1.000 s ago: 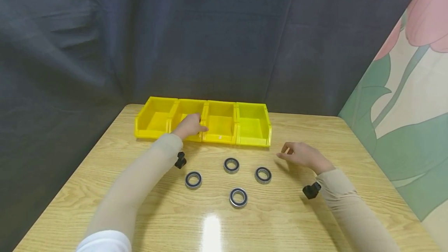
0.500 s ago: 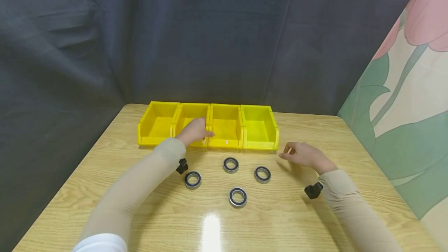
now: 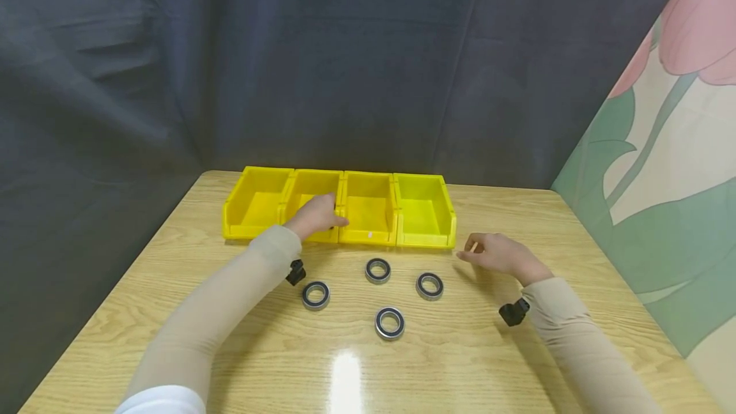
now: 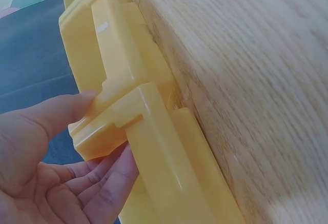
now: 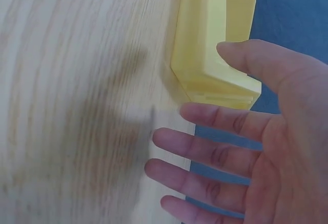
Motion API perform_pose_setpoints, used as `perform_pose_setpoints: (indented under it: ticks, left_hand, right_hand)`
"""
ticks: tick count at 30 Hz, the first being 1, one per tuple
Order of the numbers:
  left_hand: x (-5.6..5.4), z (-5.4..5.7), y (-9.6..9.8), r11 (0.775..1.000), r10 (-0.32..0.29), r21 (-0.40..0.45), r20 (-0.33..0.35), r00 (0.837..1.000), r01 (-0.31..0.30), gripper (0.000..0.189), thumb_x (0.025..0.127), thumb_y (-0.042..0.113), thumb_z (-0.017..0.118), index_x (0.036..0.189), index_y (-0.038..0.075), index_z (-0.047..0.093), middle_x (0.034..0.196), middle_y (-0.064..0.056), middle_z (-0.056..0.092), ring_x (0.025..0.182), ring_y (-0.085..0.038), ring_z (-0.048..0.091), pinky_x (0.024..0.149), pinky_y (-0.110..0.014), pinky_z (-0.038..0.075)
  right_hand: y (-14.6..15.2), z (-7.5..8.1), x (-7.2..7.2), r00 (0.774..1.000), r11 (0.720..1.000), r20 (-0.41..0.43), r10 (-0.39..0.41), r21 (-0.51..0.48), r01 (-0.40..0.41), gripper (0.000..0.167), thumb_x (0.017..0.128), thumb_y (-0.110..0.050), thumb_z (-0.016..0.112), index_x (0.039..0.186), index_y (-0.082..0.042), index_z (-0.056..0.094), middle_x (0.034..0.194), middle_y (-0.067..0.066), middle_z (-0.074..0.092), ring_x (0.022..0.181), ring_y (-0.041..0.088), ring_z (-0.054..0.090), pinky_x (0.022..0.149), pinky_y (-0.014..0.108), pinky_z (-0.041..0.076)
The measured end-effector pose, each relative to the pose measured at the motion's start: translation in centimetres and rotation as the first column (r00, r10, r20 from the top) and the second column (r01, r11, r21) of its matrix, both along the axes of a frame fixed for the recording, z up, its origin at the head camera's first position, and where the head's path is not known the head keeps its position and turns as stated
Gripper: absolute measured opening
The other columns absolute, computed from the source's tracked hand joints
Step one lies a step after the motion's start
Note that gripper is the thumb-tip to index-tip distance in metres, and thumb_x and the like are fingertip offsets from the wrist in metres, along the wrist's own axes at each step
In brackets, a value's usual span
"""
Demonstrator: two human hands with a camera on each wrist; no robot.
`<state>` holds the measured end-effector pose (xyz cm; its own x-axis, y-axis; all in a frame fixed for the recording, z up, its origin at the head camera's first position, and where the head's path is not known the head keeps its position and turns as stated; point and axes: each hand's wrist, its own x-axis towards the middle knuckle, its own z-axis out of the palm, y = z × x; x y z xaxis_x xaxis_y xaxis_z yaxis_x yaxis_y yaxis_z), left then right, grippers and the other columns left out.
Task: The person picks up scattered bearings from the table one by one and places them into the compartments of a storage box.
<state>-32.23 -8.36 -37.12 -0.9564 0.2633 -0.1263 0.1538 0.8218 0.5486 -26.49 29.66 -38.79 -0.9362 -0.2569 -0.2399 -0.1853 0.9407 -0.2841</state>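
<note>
Yellow storage bins stand side by side in a row at the back of the table. My left hand (image 3: 315,214) pinches the adjoining side walls of the second bin (image 3: 318,183) and the third bin (image 3: 368,185). In the left wrist view its thumb lies in the third bin, and the other fingers curl into the second. Just off the front corner of the rightmost bin (image 3: 424,187), my right hand (image 3: 501,254) holds nothing, its fingers relaxed and spread in the right wrist view. Ball bearings lie flat before the bins: one left (image 3: 315,307), one central (image 3: 377,281), one right (image 3: 429,298), one nearest (image 3: 389,337).
The leftmost bin (image 3: 266,179) sits beyond my left forearm. A dark curtain (image 3: 356,69) hangs behind the wooden table (image 3: 471,363). To the right rises a flower-patterned wall (image 3: 678,209). Each wrist wears a small black camera, such as the right one (image 3: 513,312).
The row of bins has shifted slightly toward me and to the right, along with my left hand, then stayed nearly still. My right hand and the bearings have stayed in place.
</note>
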Motion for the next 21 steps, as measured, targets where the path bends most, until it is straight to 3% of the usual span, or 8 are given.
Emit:
perform_pose_setpoints:
  ticks: [5, 14, 21]
  left_hand:
    - [0.1, 0.1, 0.0, 1.000, -0.003, -0.028, 0.004, 1.000, 0.003, 0.050, 0.088, 0.027, 0.071, 0.127, 0.003, 0.051, 0.113, -0.011, 0.065, 0.097, -0.023, 0.059, 0.092, -0.039, 0.050]
    - [0.0, 0.2, -0.2, 1.000, -0.006, -0.026, 0.016, 1.000, 0.007, 0.055, 0.088, 0.027, 0.071, 0.131, 0.002, 0.049, 0.119, -0.013, 0.064, 0.104, -0.025, 0.060, 0.096, -0.041, 0.049]
    - [-0.1, 0.1, 0.0, 0.999, -0.019, -0.035, 0.014, 1.000, 0.020, 0.058, 0.088, 0.026, 0.071, 0.135, 0.002, 0.047, 0.124, -0.013, 0.062, 0.109, -0.026, 0.059, 0.098, -0.042, 0.048]
  right_hand:
    - [-0.4, 0.8, 0.5, 1.000, 1.000, -0.009, 0.003, 0.015, -0.003, 0.046, 0.092, -0.054, 0.055, 0.106, -0.011, 0.063, 0.096, 0.004, 0.067, 0.083, 0.018, 0.058, 0.072, 0.039, 0.050]
    - [-4.5, 2.8, 2.2, 0.985, 0.990, -0.104, 0.140, 0.006, -0.140, 0.033, 0.091, -0.040, 0.064, 0.107, -0.011, 0.065, 0.097, 0.005, 0.069, 0.081, 0.018, 0.062, 0.071, 0.037, 0.053]
    - [-7.9, 1.4, 4.4, 0.968, 0.970, -0.078, 0.237, 0.077, -0.231, 0.053, 0.084, -0.039, 0.073, 0.130, -0.015, 0.059, 0.127, 0.009, 0.060, 0.107, 0.026, 0.061, 0.085, 0.046, 0.053]
